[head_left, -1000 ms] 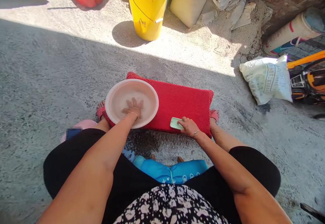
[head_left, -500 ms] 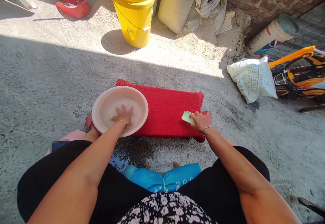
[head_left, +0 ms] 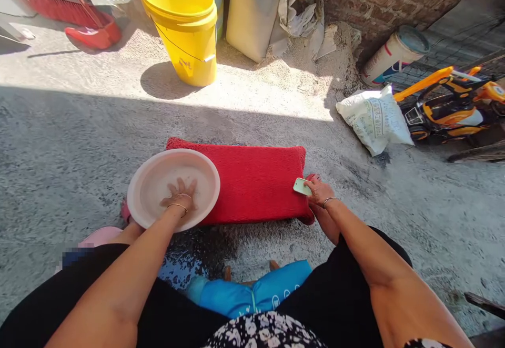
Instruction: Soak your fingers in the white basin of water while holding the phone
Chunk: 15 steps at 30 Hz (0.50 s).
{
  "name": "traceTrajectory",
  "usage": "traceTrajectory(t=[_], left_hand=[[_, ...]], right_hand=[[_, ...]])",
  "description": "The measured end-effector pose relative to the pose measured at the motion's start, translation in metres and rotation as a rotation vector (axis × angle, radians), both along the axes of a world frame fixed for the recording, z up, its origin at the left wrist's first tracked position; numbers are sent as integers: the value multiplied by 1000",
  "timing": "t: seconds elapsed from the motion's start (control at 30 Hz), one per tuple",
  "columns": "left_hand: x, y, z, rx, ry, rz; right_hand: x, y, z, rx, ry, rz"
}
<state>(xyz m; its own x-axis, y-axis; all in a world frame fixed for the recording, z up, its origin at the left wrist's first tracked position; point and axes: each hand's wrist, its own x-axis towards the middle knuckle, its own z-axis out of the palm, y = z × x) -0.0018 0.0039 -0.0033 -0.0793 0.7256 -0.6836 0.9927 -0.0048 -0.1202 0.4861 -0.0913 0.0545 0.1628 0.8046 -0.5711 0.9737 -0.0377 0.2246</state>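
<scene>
Your right hand [head_left: 320, 192] had moved along the red cloth [head_left: 252, 185] to its right end, carrying the pale green scrubber [head_left: 302, 186] with it; a second earlier both were nearer the middle of the front edge. You had your right fingers closed around the scrubber's near end, and its far end pointed back over the cloth. Its underside was hidden, so how firmly it pressed on the cloth could not be told.

Your left hand [head_left: 181, 193] was open, fingers spread, down in the cloudy water [head_left: 158, 177] of the pale pink basin [head_left: 213, 182]. It gripped nothing that showed. The basin sat on the left end of the cloth, as it had before, well apart from the scrubber.

Close in front of you was a blue cover [head_left: 226, 295], with a dark wet patch [head_left: 177, 269] on the floor beside it. Beyond the cloth stood a yellow bucket [head_left: 189, 53], with a red dustpan [head_left: 97, 33] to its left. Off to the right, a white sack [head_left: 374, 119] lay against an orange and black toy vehicle [head_left: 445, 109].
</scene>
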Motion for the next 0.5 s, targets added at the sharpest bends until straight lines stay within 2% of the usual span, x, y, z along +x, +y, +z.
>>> traceTrajectory(t=[0.1, 0.17, 0.23, 0.43, 0.5], left_hand=[[0, -1, 1, 0, 2, 5], [1, -1, 3, 7, -6, 11], [1, -2, 3, 20, -14, 15], [0, -4, 3, 41, -8, 13], [-1, -5, 2, 51, -12, 10]], right_hand=[[23, 2, 12, 4, -136, -117], [12, 15, 16, 52, -129, -116], [-19, 36, 16, 110, -29, -53], [-159, 121, 0, 207, 301, 168], [-195, 145, -6, 225, 385, 228]])
